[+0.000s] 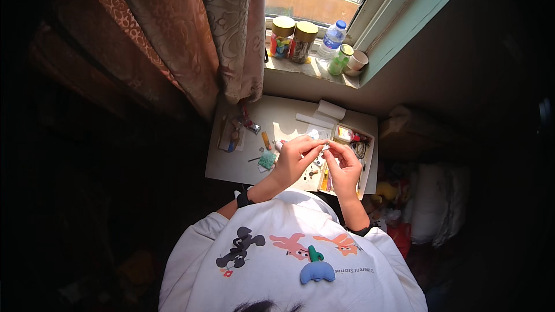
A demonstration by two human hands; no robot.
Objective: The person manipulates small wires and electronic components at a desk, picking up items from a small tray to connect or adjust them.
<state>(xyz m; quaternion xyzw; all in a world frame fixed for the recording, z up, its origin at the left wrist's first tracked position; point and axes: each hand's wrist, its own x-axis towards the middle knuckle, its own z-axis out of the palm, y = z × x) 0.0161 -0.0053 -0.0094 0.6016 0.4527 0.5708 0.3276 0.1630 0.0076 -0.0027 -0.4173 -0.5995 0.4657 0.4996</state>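
Above the middle of a white table point(231, 164), my left hand point(293, 156) and my right hand point(344, 166) meet, fingertips almost touching. The fingers of each are pinched together. A small whitish bit point(326, 147) shows between them, too small to name. Below the hands lie several small dark pieces point(313, 173) on the tabletop. Left of my left hand are a turquoise bundle point(267, 160) and a short orange-yellow stick point(266, 140). A white tube with a red part point(280, 144) is partly hidden behind that hand.
An open box point(370, 144) with a small bottle point(344, 133) and cords stands at the right. White rolls point(331, 110) lie at the back. Jars point(303, 42), a water bottle point(332, 39) and a cup point(356, 62) line the windowsill. A curtain point(231, 34) hangs at left.
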